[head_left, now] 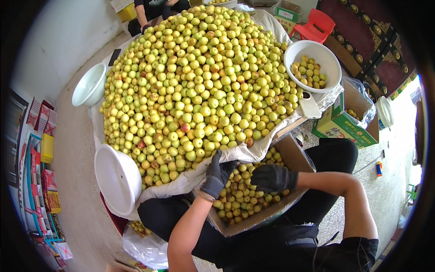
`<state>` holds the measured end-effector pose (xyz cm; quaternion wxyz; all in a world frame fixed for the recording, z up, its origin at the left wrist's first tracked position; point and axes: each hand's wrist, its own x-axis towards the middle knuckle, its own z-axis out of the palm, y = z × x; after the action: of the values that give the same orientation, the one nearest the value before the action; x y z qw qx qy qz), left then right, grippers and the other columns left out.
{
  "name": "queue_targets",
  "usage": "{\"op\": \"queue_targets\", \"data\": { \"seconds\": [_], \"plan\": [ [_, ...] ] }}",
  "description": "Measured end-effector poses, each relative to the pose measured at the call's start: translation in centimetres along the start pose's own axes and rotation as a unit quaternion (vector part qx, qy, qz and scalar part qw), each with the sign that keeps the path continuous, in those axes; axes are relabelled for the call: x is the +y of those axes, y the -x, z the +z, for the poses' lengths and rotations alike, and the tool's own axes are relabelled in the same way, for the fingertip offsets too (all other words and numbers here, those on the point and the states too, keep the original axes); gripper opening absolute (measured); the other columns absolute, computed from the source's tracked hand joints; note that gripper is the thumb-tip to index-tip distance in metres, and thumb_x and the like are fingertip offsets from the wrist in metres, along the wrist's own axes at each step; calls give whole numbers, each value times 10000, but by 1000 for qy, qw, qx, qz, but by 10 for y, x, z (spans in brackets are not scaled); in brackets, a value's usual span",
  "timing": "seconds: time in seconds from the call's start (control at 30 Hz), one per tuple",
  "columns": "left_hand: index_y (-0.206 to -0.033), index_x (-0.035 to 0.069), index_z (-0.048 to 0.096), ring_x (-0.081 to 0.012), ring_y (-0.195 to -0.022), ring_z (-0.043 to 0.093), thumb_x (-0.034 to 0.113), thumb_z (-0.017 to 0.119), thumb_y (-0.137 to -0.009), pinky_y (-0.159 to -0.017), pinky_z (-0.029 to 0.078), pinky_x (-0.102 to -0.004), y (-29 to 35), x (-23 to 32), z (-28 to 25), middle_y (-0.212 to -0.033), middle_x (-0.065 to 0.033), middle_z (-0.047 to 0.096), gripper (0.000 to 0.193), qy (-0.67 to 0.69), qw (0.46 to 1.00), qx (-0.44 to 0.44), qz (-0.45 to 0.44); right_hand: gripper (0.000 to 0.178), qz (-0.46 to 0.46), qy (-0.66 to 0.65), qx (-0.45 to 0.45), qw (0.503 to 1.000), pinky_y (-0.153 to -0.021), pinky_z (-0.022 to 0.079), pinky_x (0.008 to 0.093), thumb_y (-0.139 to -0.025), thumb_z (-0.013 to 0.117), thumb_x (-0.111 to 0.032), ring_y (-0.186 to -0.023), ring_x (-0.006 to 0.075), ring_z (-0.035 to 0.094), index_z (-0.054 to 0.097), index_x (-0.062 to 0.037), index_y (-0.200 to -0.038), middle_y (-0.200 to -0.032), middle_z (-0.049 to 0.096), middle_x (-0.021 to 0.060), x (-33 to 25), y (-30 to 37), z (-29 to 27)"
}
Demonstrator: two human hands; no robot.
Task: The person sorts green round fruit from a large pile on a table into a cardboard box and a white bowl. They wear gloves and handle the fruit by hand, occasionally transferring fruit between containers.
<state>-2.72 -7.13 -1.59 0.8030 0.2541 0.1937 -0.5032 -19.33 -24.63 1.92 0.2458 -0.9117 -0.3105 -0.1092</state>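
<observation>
A big heap of yellow-green jujubes (190, 90), some blushed red, lies on a pale cloth (174, 186) in front of me. Between my legs, a cardboard box (297, 158) holds more jujubes (240, 204). My left hand (219, 174), in a black glove, is over the box's far left side, beside the cloth's edge. Its fingers point away from me and stand apart, with nothing visible in them. My right hand (274, 178), also black-gloved, rests back-up over the jujubes in the box; its fingertips are turned down, and what they touch is hidden.
White basins stand at the heap's near left (118, 179), far left (89, 85) and right (312, 65); the right one holds jujubes. A white device (309, 106) lies by it. Beyond are a green carton (346, 118) and red chair (314, 26). Another person's arm (141, 16) reaches the far edge.
</observation>
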Motion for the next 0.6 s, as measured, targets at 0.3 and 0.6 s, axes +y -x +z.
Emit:
{"op": "queue_targets", "data": {
  "seconds": [0.3, 0.6],
  "plan": [
    [-1095, -33, 509, -297, -882, 623, 266, 593, -868, -730, 576, -384, -9, -1, -6, -1025, -179, 607, 384, 25, 998, 31, -45, 413, 401, 293, 57, 866, -754, 497, 401, -813, 517, -111, -917, 315, 569, 476, -106, -1224, -1110, 546, 109, 252, -112, -95],
    [-1074, -20, 524, -270, -888, 622, 254, 599, -864, -723, 579, -361, -5, 1, -12, -1013, -164, 610, 353, 26, 998, 39, -35, 355, 360, 293, -146, 874, -746, 507, 423, -741, 554, -297, -864, 309, 621, 595, -65, -1007, -1044, 588, 134, 240, -110, -114]
  ]
}}
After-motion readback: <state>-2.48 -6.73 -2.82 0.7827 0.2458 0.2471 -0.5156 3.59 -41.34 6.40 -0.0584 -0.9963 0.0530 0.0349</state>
